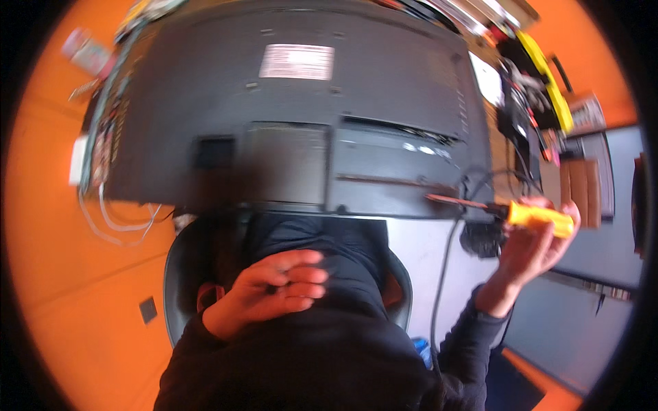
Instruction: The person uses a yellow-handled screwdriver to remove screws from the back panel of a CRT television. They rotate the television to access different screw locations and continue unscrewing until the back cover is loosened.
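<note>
My right hand [526,248] is closed round the yellow handle of a screwdriver [541,219]. Its thin shaft points left, with the tip over the lower right part of a large black flat-screen television [404,195]. The television lies with its back up and spans most of the upper view. A white label [297,62] and recessed panels show on that back. Over my lap, just off the television's near edge, my left hand [274,284] has its fingers loosely extended and apart. I see nothing held in it.
A black cable [447,274] runs from the television's right side down past my right forearm. Beyond the right edge stand a yellow-and-black case [548,82] and dark tools. White cords [116,229] hang at the left, near a clear bottle [88,53]. I sit in a dark chair [179,274].
</note>
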Demonstrator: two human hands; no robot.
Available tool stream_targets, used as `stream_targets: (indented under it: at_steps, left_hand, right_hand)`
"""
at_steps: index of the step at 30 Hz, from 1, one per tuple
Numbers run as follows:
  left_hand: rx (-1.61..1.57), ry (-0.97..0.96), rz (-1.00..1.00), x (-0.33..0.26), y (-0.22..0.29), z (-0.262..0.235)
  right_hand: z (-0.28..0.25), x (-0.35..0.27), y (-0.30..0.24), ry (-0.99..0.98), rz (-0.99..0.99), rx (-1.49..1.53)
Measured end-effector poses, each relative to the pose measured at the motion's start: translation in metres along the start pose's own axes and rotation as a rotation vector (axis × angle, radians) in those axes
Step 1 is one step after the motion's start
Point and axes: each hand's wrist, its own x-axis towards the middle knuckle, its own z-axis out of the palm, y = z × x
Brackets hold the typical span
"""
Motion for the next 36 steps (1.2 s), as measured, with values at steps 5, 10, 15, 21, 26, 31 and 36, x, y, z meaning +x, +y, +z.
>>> stream_targets:
  at_steps: [5,10,15,21,26,31,36]
  left_hand:
    - [0.22,0.055,-0.002,-0.013,0.007,-0.009]
    - [0.238,0.142,0.052,-0.028,0.018,-0.011]
    - [0.274,0.255,0.111,-0.041,0.031,-0.016]
    - [0.22,0.167,0.186,-0.053,0.047,-0.024]
    - [0.282,0.192,0.239,-0.059,0.06,-0.018]
    - [0.417,0.451,0.232,-0.056,0.072,-0.015]
    - [0.489,0.371,0.18,-0.06,0.088,-0.027]
  right_hand:
    - [0.032,0.019,-0.007,-0.158,-0.097,-0.049]
    - [0.082,0.041,-0.012,-0.343,-0.142,-0.173]
    - [0.138,0.054,-0.027,-0.621,-0.008,-0.09]
    - [0.182,0.055,-0.031,-0.723,-0.141,-0.273]
    - [0.197,0.065,-0.017,-0.745,-0.283,-0.363]
    - [0.219,0.075,-0.011,-0.821,-0.337,-0.352]
    - [0.248,0.084,-0.016,-0.856,-0.342,-0.355]
